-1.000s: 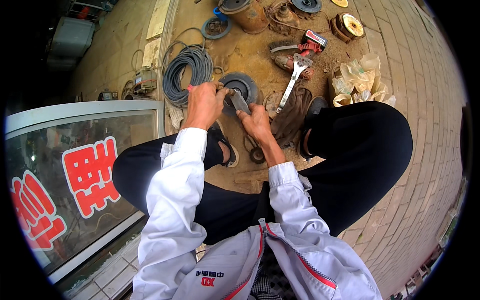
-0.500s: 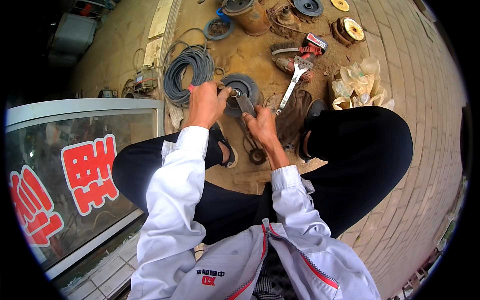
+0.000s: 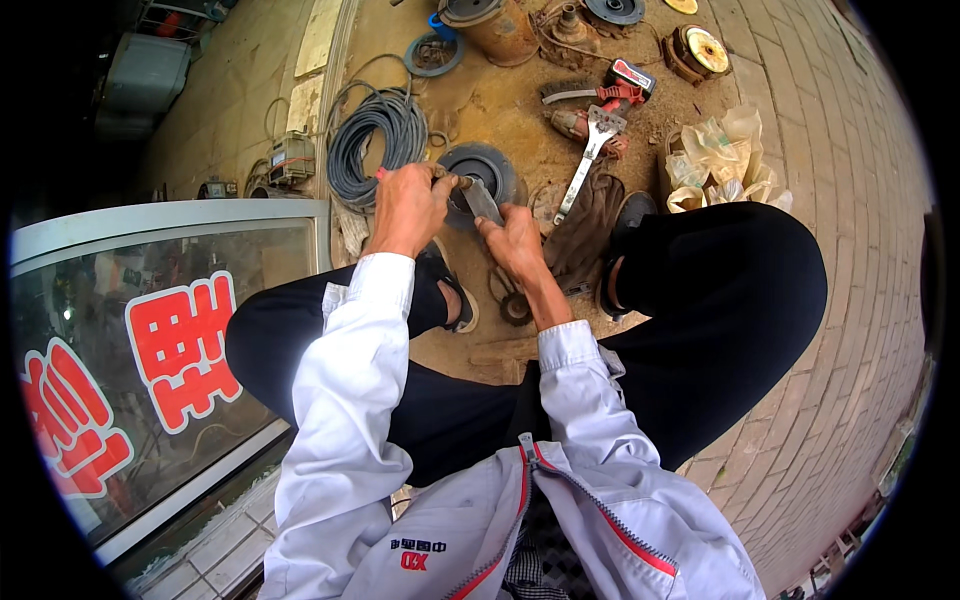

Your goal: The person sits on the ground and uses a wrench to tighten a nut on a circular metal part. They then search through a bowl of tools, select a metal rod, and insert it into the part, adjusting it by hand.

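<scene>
I am squatting over a dusty floor. My left hand (image 3: 408,205) is closed around a handle with a red end that sticks out to the left. My right hand (image 3: 512,240) grips a flat grey metal blade (image 3: 482,200) that runs between the two hands. Both hands are held just above a dark round metal disc (image 3: 490,165) that lies on the ground. What joins the handle and the blade is hidden by my fingers.
A coil of grey cable (image 3: 375,140) lies left of the disc. A large wrench (image 3: 590,150), a red power tool (image 3: 615,90), a rusty cylinder (image 3: 495,25), round metal parts (image 3: 700,50) and plastic bags (image 3: 720,160) lie beyond. A glass panel with red characters (image 3: 150,350) stands at my left.
Both hands stay over the disc; the right hand and the blade have shifted slightly, and the view has moved a little.
</scene>
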The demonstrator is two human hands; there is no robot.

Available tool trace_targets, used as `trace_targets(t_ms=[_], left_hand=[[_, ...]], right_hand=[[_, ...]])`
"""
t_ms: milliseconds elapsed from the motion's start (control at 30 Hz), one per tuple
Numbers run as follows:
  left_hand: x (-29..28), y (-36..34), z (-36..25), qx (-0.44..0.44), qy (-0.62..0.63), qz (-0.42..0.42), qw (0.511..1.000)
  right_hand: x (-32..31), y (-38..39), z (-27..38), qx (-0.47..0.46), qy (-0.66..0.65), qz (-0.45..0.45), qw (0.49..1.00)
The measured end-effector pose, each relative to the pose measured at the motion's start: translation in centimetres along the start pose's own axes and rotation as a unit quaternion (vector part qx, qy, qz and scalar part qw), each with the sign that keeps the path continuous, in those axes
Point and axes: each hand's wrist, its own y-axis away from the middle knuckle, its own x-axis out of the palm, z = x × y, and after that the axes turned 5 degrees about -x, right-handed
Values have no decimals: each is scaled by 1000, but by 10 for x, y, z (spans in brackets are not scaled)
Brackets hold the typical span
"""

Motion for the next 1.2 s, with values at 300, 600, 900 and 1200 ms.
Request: trace_targets(t_ms=[300,600,900,1200], left_hand=[[1,-7,6,10,4,-3,1000],[-3,3,-16,-47,7,-9,999],[6,-1,-1,14,-22,-35,999],[6,-1,1,8,18,-15,1000]], right_hand=[[0,8,13,-74,36,7,997],[-2,6,-5,3,15,8,1000],[-1,4,3,-13,5,-1,1000],[10,5,-6,-84,50,-34,995]])
